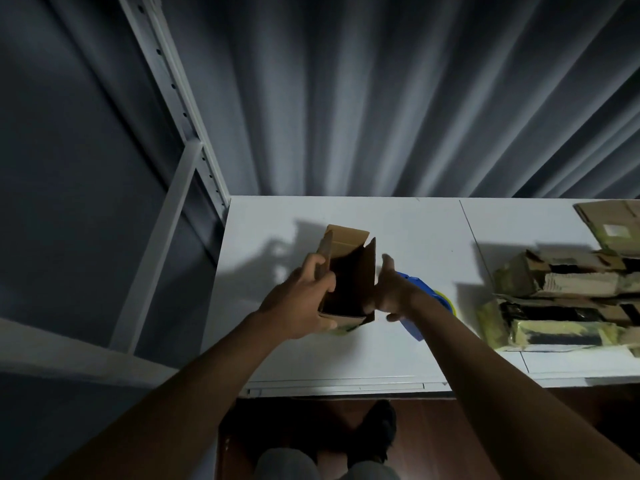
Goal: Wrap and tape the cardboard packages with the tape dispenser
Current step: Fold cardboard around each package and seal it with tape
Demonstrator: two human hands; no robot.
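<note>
Right hand [389, 294] partly hiding tape dispenser [420, 289]

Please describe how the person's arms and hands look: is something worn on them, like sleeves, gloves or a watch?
Both forearms are bare up to the frame edge, with no sleeves visible. The left hand and right hand wear no gloves. No watch, ring or bracelet shows, though the light is dim.

We note a white worktop [408, 223] with a seam running front to back right of centre. A blue tape dispenser [417, 289] lies on it near the middle, partly hidden from us. On the right side sits a pile of taped cardboard packages [554, 299], with one flat cardboard piece [609, 223] behind the pile.
</note>
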